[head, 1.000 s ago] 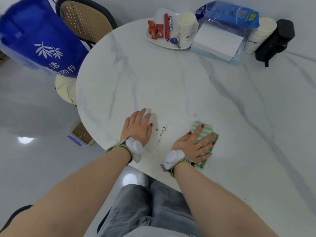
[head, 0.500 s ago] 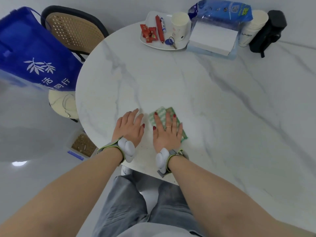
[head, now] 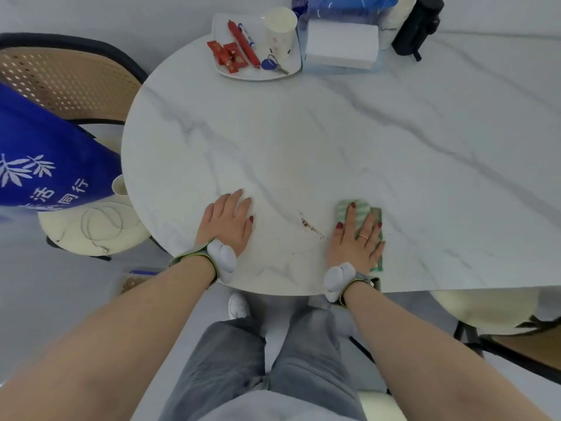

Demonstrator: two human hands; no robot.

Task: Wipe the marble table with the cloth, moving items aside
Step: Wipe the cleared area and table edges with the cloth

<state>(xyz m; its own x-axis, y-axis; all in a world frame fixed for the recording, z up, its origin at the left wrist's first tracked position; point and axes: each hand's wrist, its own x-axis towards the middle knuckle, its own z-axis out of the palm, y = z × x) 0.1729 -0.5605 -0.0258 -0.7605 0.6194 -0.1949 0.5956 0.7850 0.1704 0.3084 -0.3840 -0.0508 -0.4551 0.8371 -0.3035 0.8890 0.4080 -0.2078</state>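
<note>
While flat hands press, striped cloth covers veined marble table.

left hand flat, fingers straight | right hand flat, seemingly pressing

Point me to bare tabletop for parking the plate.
Bare marble runs across the middle, between the plate and tissue pack at the far edge and the left hand and right hand near. Also right of the cloth. Crumbs lie between hands.

Pale glossy floor, cane-backed chair (blue bag on it).
</note>
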